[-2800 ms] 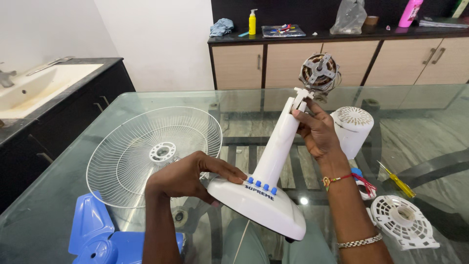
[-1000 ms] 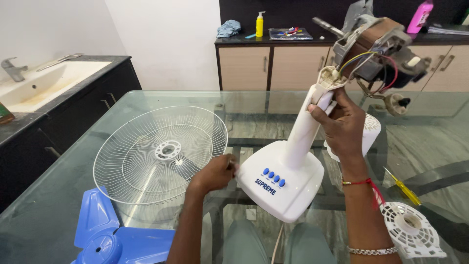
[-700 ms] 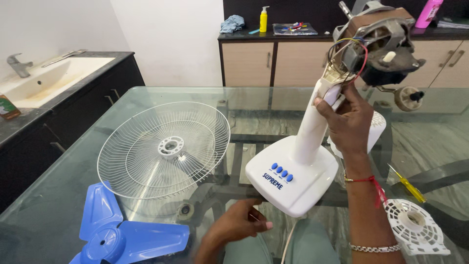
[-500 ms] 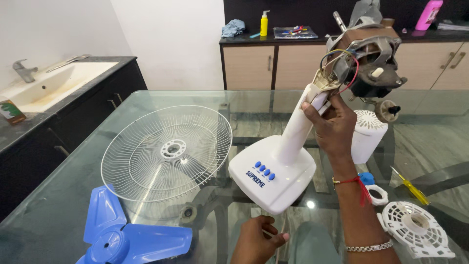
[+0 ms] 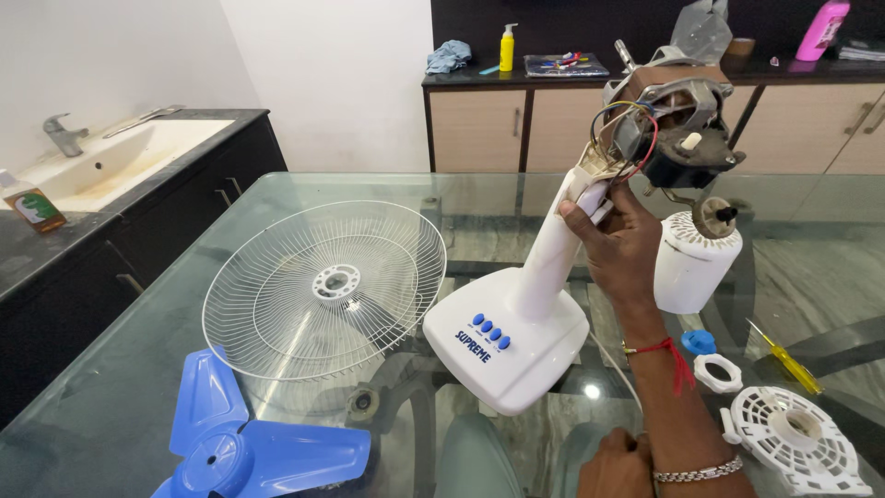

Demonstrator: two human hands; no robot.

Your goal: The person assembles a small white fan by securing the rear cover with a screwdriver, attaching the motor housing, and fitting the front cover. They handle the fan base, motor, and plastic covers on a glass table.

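My right hand grips the upper neck of a white table-fan stand, which is tilted above the glass table. The stand's base has several blue buttons on it. A bare fan motor with coloured wires sits on top of the neck, just above my fingers. My left hand is low at the bottom edge, beside my right forearm, with its fingers curled. Whether it holds anything is hidden. A thin white cord trails down from the base.
A white wire grille and a blue fan blade lie to the left. To the right are a white motor cover, blue cap, white ring nut, yellow screwdriver and vented round cover. A sink is at far left.
My left hand left the fan base and dropped to the bottom edge, moving right toward my right forearm. My right hand raised the stand, bringing the motor into view, and still holds the neck.
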